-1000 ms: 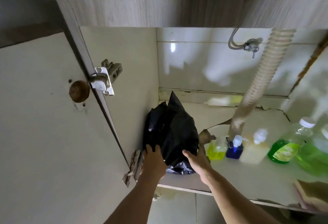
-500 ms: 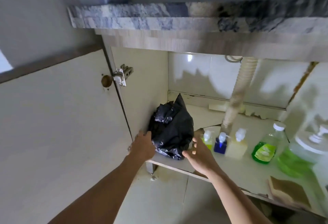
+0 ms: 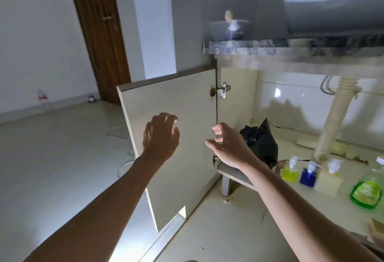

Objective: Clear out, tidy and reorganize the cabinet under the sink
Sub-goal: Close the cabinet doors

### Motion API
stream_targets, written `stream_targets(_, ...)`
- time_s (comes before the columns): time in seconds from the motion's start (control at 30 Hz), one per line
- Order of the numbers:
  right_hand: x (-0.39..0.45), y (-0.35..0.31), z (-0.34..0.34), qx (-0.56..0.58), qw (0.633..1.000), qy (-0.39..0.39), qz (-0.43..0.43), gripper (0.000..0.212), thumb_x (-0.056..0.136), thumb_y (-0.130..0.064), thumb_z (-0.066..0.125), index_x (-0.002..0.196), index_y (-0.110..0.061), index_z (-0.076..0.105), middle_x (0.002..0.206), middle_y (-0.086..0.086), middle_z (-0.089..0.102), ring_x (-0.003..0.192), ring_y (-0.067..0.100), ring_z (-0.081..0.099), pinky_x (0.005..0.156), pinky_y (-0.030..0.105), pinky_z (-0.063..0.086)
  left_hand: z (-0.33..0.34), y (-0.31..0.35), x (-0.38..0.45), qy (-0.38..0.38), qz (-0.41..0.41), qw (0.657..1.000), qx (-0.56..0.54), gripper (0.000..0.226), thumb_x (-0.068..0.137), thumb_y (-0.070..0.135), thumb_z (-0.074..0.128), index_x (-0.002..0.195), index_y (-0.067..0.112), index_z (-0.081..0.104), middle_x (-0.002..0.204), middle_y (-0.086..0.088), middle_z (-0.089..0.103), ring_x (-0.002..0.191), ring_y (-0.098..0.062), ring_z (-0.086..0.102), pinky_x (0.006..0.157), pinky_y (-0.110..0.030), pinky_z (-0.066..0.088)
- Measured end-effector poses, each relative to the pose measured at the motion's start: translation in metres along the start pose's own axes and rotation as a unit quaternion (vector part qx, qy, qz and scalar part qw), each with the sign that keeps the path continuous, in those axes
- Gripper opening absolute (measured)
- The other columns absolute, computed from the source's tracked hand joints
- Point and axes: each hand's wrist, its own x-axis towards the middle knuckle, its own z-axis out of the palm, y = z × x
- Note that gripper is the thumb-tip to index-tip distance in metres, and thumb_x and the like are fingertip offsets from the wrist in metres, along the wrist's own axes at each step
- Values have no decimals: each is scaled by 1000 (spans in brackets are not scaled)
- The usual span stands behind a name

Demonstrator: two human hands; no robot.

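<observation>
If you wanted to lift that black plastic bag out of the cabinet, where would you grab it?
Probably by the gathered peak at the top of the black bag, coming from the open front. The bag narrows to a point there, which fingers can close round, and the cabinet wall blocks its left side. Both the left hand and right hand hold nothing now.

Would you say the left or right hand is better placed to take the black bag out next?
Right: it hovers open just beside the black bag; the left is farther off, before the door.

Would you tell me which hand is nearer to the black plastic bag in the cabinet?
Right. The right hand hovers open just left of the black bag; the left hand is farther left, before the open door.
</observation>
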Motion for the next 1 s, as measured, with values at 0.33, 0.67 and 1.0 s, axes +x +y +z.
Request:
stream_targets(0.33,21,-116,50,-71,989,-49,-120,55,96,-32,49,142,-8,29,147,13,39,136,28,38,109,36,34,-30,-72,-37,-145,-327,890,-281,54,89,26,64,137,11,43,139,-13,52,125,-31,51,106,-48,41)
stream_targets(0.67,-15,-111,32,-70,991,-46,-108,66,98,-43,41,147,-5,19,152,14,31,138,28,33,110,34,29,-16,-55,-83,-146,-168,922,-317,46,95,33,54,137,17,48,134,-7,59,124,-23,56,107,-37,43)
stream_targets(1.0,-41,-37,-48,-121,969,145,-159,17,95,0,46,103,13,52,66,12,55,55,26,57,47,22,37,29,87,-85,-118,37,915,-385,67,97,35,50,152,20,16,153,1,36,140,-11,34,112,-23,32)
